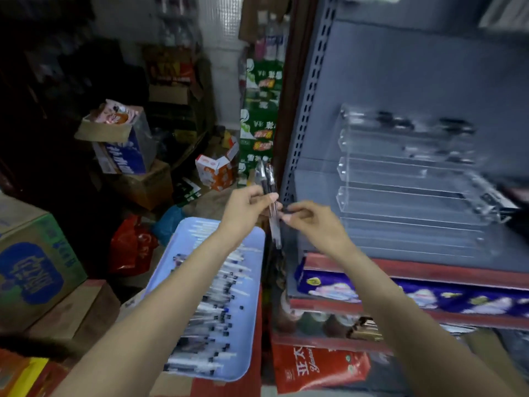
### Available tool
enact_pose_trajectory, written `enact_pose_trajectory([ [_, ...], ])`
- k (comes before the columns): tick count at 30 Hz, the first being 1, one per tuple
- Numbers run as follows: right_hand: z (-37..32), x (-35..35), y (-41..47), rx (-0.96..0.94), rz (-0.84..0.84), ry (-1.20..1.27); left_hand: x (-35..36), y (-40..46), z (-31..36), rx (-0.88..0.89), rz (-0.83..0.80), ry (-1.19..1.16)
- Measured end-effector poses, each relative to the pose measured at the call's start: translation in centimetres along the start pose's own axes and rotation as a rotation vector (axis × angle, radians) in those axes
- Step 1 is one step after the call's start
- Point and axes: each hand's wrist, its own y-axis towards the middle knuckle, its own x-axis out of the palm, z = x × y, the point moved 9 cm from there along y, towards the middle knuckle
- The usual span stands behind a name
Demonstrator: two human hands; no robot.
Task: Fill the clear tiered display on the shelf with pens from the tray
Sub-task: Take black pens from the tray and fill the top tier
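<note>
My left hand (248,206) grips a small bunch of clear pens with black caps (267,179), held upright above the far end of the tray. My right hand (310,220) pinches one of these pens near its middle, its lower end (275,234) hanging below both hands. The light blue tray (252,333) lies beneath my left forearm and carries several clear pens (211,319). The clear tiered display (406,179) stands on the grey shelf to the right of my hands; a few dark pens (455,126) lie in its top tiers, and the lower tiers look bare.
The shelf's red front edge (429,272) runs just under the display, with blue packets (372,293) below it. A perforated grey upright (303,116) stands right behind my hands. Cardboard boxes (34,270) and a red bag (134,247) crowd the floor on the left.
</note>
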Motion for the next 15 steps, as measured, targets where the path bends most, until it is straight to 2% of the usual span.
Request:
enact_pose_trajectory([
  [3,-0.2,-8.5,-1.0,-0.030,0.182,0.161,7.3,0.7,4.1,0.159,-0.193,0.343],
  [6,0.6,-15.7,-2.2,-0.078,0.221,0.210,14.2,1.6,5.9,0.209,-0.291,0.525],
  [9,2.7,-21.4,-3.0,-0.095,0.214,0.199,19.3,2.4,7.9,0.227,-0.291,0.532],
  [15,7.6,-34.6,-4.0,-0.097,0.337,0.298,26.7,4.4,10.6,0.195,-0.183,0.426],
])
